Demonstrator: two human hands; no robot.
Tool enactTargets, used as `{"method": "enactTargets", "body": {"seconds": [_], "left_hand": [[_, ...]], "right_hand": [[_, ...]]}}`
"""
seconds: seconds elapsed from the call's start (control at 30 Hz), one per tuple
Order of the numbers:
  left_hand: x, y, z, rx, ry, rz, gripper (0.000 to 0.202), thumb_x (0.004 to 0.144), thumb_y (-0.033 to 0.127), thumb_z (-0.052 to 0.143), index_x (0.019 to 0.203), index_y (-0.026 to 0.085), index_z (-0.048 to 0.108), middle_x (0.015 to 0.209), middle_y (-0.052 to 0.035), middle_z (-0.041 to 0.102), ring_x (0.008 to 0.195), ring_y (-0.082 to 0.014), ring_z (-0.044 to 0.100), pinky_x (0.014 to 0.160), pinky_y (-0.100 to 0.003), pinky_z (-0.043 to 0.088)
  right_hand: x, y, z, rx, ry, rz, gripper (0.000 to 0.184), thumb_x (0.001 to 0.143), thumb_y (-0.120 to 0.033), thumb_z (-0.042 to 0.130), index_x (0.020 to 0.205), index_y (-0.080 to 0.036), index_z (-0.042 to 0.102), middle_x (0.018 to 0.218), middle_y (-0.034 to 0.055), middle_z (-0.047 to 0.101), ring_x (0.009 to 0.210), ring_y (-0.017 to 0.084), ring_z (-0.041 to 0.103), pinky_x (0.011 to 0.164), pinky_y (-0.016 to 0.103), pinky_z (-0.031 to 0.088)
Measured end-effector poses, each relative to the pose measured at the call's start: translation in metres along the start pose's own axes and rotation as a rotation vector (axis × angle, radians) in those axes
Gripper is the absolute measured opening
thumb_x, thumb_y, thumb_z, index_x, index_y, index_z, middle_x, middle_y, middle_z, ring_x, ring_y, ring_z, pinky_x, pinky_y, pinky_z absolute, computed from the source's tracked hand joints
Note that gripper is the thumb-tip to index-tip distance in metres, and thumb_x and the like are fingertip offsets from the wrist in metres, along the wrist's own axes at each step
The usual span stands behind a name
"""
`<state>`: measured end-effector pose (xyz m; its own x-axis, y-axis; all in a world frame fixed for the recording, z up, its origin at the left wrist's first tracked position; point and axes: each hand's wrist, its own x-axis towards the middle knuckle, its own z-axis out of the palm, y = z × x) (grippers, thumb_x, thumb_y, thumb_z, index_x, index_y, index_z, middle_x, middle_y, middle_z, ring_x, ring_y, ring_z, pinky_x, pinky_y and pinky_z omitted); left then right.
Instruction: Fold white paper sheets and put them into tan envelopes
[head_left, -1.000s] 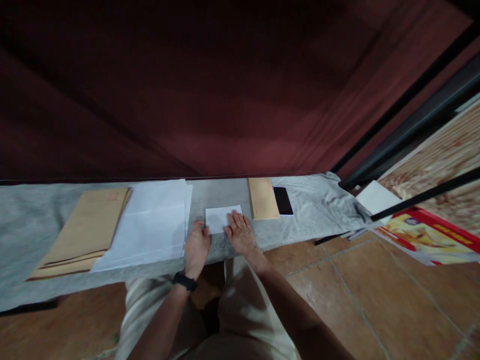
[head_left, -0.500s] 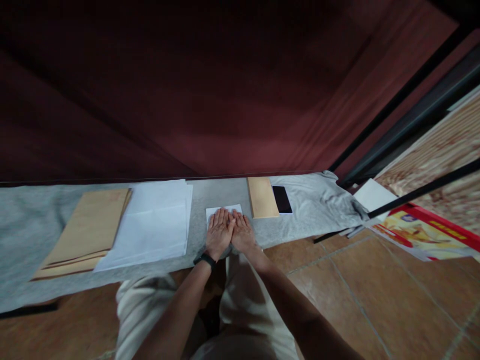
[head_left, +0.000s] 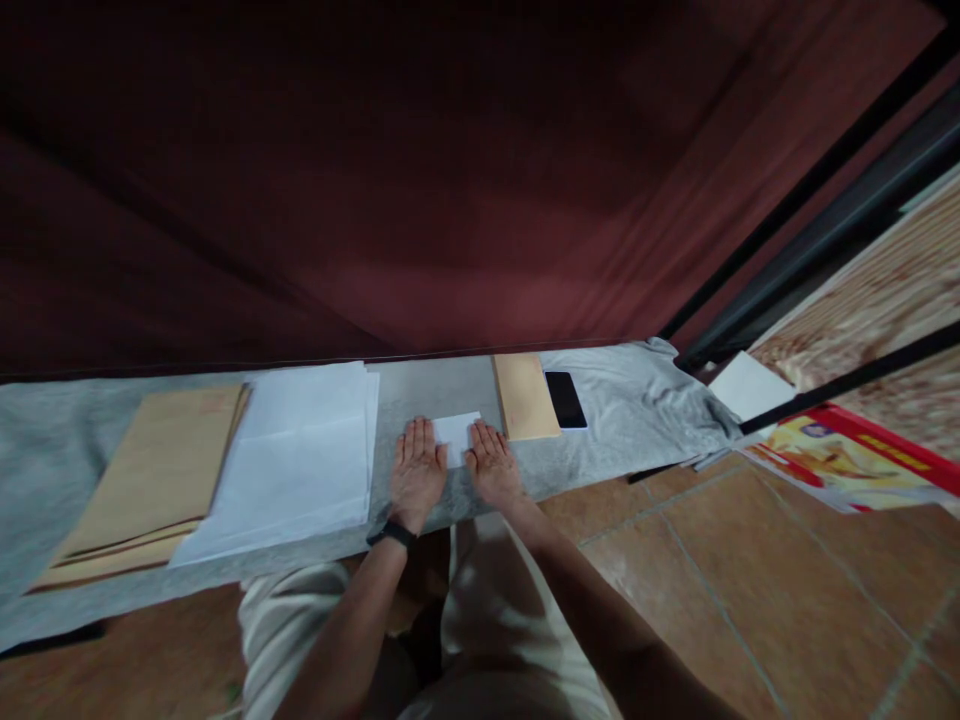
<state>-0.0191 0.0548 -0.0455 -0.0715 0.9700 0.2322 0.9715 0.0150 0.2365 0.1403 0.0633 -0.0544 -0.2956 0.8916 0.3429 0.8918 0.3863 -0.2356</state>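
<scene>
A small white folded paper (head_left: 456, 436) lies flat on the grey cloth (head_left: 431, 385) in front of me. My left hand (head_left: 417, 468) rests palm down over its left edge, fingers stretched out. Over the right edge lies my right hand (head_left: 493, 464), also flat with straight fingers. The middle of the paper shows between the two hands. Just right of my right hand is a small stack of tan envelopes (head_left: 526, 395), with a dark-screened phone (head_left: 565, 400) beside it.
Left of my hands lie large white paper sheets (head_left: 300, 450), partly next to a pile of big brown envelopes (head_left: 154, 460). A dark red curtain (head_left: 420, 200) rises behind the cloth. Black metal bars (head_left: 810, 185) and a red-and-yellow printed box (head_left: 862, 455) stand at the right.
My hands, side by side on the paper before, have moved apart to its left and right edges. More of the paper shows between them.
</scene>
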Motion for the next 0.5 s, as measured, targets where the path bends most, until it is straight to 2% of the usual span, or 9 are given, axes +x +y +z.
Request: {"method": "enactTargets", "body": {"seconds": [0.27, 0.37, 0.5], "left_hand": [[-0.004, -0.002, 0.004, -0.023, 0.073, 0.014, 0.063, 0.101, 0.035, 0.03, 0.153, 0.001, 0.033, 0.16, -0.0226, 0.034, 0.152, -0.0305, 0.027, 0.123, -0.051, 0.025], [-0.004, -0.003, 0.003, -0.023, 0.063, 0.009, 0.061, 0.101, 0.035, 0.032, 0.154, 0.004, 0.034, 0.162, -0.0205, 0.033, 0.153, -0.0299, 0.025, 0.123, -0.051, 0.025], [-0.004, -0.004, 0.0, -0.015, 0.027, 0.029, 0.057, 0.1, 0.032, 0.034, 0.153, 0.013, 0.04, 0.164, -0.0166, 0.03, 0.153, -0.0299, 0.024, 0.122, -0.053, 0.027]], "right_hand": [[-0.013, 0.004, -0.003, 0.04, 0.066, 0.007, 0.053, 0.103, -0.023, 0.038, 0.153, -0.007, 0.039, 0.155, 0.0177, 0.046, 0.146, 0.028, 0.04, 0.118, 0.049, 0.037], [-0.005, -0.004, -0.006, 0.081, 0.023, -0.002, 0.052, 0.103, -0.025, 0.037, 0.152, -0.007, 0.04, 0.157, 0.0169, 0.042, 0.148, 0.026, 0.036, 0.119, 0.049, 0.037], [0.018, -0.02, -0.005, 0.132, -0.087, -0.097, 0.051, 0.106, -0.032, 0.035, 0.151, -0.011, 0.044, 0.158, 0.0106, 0.042, 0.148, 0.021, 0.036, 0.121, 0.04, 0.034]]}}
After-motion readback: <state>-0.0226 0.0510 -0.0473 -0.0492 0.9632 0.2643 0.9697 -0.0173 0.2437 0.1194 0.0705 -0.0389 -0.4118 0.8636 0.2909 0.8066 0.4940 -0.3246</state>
